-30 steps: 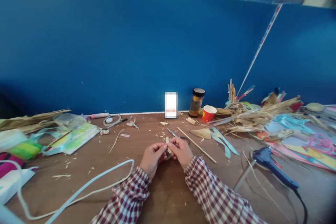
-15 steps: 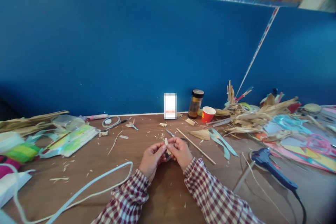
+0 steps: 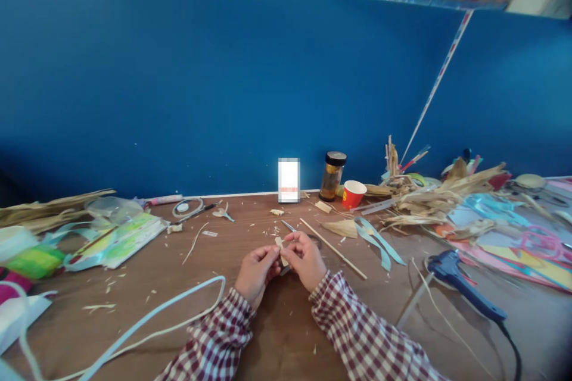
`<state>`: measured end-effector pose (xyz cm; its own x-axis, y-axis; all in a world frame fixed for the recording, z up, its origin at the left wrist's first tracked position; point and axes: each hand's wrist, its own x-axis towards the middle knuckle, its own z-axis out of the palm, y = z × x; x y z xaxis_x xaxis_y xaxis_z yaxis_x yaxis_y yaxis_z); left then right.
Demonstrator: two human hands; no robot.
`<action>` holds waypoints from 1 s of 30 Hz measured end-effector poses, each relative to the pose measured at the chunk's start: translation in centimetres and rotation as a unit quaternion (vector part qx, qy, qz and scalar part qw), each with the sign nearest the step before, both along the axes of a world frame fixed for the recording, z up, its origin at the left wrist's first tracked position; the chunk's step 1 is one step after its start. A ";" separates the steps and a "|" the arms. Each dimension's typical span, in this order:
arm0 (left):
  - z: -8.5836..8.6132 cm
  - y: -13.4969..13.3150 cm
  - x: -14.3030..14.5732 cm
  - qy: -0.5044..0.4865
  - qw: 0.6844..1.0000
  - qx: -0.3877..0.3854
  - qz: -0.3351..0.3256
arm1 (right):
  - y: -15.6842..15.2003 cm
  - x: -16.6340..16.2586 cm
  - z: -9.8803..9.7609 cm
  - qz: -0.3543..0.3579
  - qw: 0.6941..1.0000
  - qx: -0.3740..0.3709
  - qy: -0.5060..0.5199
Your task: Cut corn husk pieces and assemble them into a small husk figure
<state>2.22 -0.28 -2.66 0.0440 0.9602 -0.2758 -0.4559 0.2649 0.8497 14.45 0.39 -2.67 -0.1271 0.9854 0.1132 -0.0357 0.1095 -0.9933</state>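
Note:
Between my two hands is a small pale strip (image 3: 279, 243), which looks like dried corn husk; its upper end sticks up past the fingertips. My left hand (image 3: 257, 274) pinches it from the left, fingers curled. My right hand (image 3: 304, 259) holds its other side between thumb and forefinger. Partly hidden behind the fingers lie scissors (image 3: 288, 225), with one blade tip showing. A thin wooden stick (image 3: 333, 248) rests just right of my right hand. Small pale scraps (image 3: 277, 212) are scattered beyond the hands.
A hot glue gun (image 3: 465, 286) lies at right, its black cord trailing forward. Dried husks (image 3: 429, 202) and ribbons are heaped at back right. A red paper cup (image 3: 354, 194) and a dark-lidded jar (image 3: 333, 177) stand by the blue partition. A pale cable (image 3: 165, 300) loops at left.
The pale strip has turned in my fingers and now leans left, with more of its flat face showing. My hands stay almost in the same place.

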 end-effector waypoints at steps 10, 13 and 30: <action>-0.4 -0.1 0.0 0.001 1.000 0.019 -0.013 | -0.2 -0.2 -0.2 -0.035 0.995 0.066 -0.067; -0.2 -0.2 -0.1 -0.013 1.000 0.023 -0.010 | -0.3 -0.2 -0.2 -0.044 0.990 0.098 -0.092; -0.4 0.3 -0.6 0.057 0.991 0.085 0.080 | 0.8 3.4 0.6 -0.153 0.895 0.178 -0.380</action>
